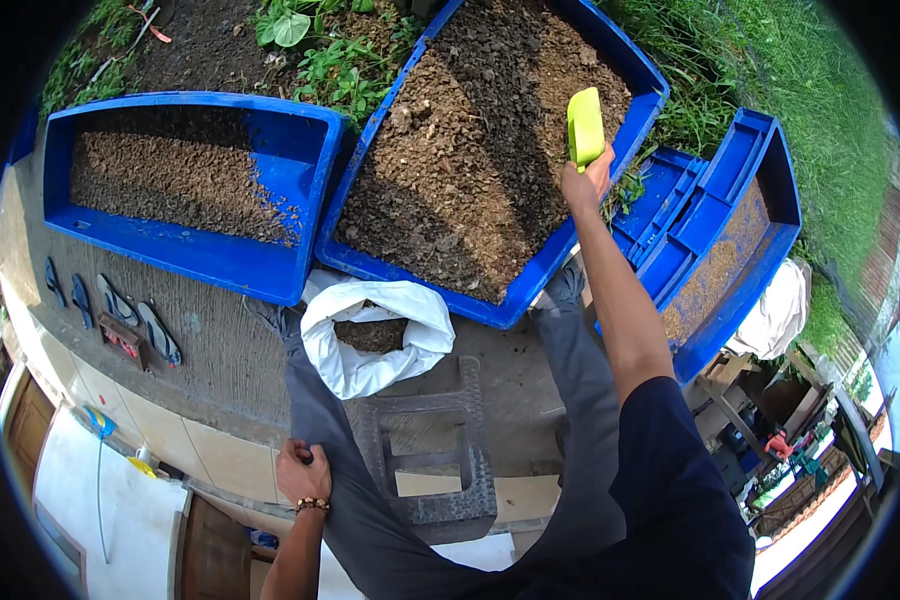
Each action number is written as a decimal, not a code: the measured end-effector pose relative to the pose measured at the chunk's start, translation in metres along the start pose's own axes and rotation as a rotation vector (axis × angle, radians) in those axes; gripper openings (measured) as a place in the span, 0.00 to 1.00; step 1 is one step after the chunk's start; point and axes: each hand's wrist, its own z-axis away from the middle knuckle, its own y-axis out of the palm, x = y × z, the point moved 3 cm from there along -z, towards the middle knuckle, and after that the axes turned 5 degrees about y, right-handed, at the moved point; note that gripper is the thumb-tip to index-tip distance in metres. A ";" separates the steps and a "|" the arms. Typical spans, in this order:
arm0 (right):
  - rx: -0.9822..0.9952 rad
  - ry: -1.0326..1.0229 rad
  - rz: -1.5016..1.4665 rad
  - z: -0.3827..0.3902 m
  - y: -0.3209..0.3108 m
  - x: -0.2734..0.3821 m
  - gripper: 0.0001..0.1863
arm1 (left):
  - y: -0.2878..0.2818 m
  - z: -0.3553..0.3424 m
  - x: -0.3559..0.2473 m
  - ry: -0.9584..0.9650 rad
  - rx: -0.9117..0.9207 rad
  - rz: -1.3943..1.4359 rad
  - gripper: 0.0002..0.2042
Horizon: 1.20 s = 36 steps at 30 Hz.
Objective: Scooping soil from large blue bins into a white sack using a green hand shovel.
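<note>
My right hand (587, 176) grips a bright yellow-green plastic scoop (586, 122) over the right part of the large blue tray (505, 316). Dark, crumbly material and lighter brown bits (430, 190) fill that tray. My left hand (300, 467), with a beaded bracelet at the wrist, rests against my left grey trouser leg with its fingers curled; what is in them, if anything, is hidden. Between my legs an open white sack (342, 374) holds dark crumbly material (370, 335).
Blue trays stand at left (185, 262) and right (735, 310). Below the sack is a grey plastic stool (470, 510). Sandals (153, 325) lie on the concrete at left. Plants (800, 120) border the top, another white sack (770, 320) sits at right, and a tiled ledge (200, 450) runs lower left.
</note>
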 end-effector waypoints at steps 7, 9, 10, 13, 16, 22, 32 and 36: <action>0.151 -0.164 0.108 -0.130 0.080 0.101 0.38 | 0.006 0.002 -0.007 -0.008 -0.038 0.037 0.09; 0.108 -0.179 0.154 -0.117 0.089 0.113 0.36 | 0.006 0.003 -0.012 -0.010 -0.039 0.033 0.09; 0.148 -0.252 0.149 -0.110 0.091 0.110 0.36 | 0.007 0.004 -0.015 -0.006 -0.034 0.033 0.09; 0.242 -0.304 0.222 -0.082 0.083 0.084 0.36 | 0.011 0.004 -0.027 0.003 -0.029 0.030 0.09; 0.285 -0.346 0.210 -0.038 0.072 0.062 0.37 | 0.010 0.009 -0.024 0.004 -0.025 0.012 0.09; 0.490 -0.213 0.143 0.036 0.056 -0.015 0.37 | 0.025 0.011 -0.031 0.026 0.013 -0.008 0.10; 0.966 0.500 -0.419 0.098 0.001 -0.119 0.30 | 0.029 0.005 -0.042 0.074 0.050 0.001 0.10; 1.080 0.282 -0.333 0.151 -0.022 -0.061 0.35 | 0.010 0.003 -0.018 0.039 0.021 -0.048 0.10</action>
